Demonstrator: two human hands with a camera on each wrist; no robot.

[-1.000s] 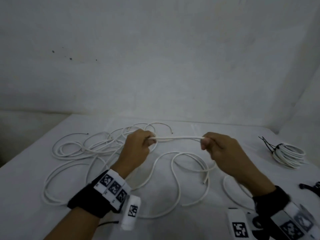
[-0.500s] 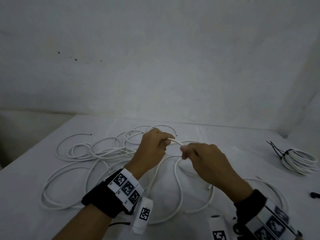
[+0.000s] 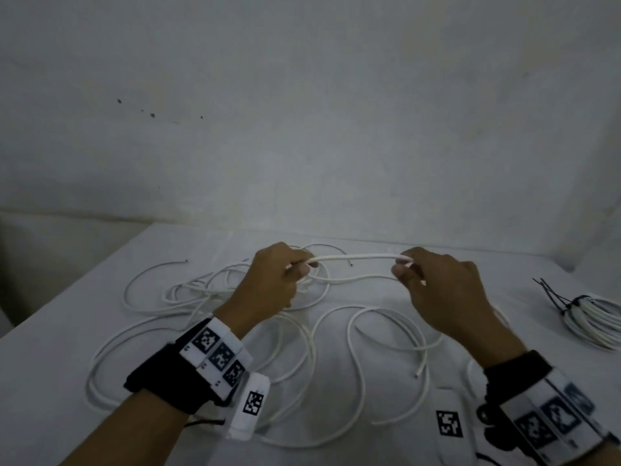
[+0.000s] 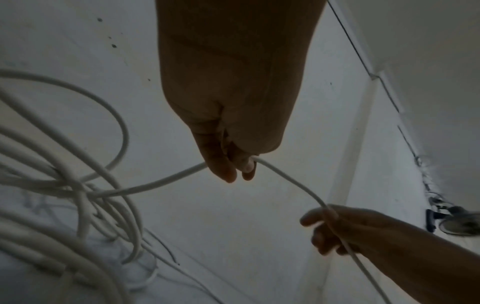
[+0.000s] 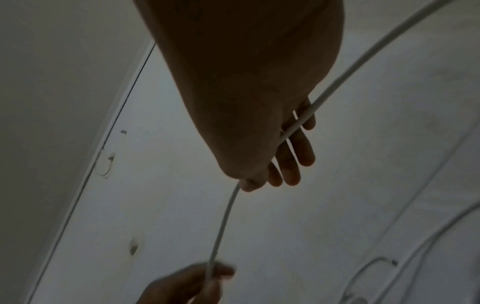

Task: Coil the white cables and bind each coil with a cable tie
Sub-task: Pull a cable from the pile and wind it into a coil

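A white cable (image 3: 356,257) stretches level between my two hands above the table. My left hand (image 3: 275,280) pinches it at its left end (image 4: 285,176), with fingers curled. My right hand (image 3: 437,290) pinches it at the right end, and the cable runs on through that palm (image 5: 301,121) and down to the table. A second strand (image 3: 353,279) sags just below the stretched one. Loose white cables (image 3: 188,290) lie in tangled loops on the table (image 3: 67,381) under and left of my hands.
A finished coil (image 3: 594,321) bound with black cable ties (image 3: 554,295) lies at the right edge of the table. A free cable end (image 3: 417,375) lies near my right wrist. A white wall rises behind the table.
My hands came close together half a second ago and have now drawn apart again, pulling a length of cable straight between them.
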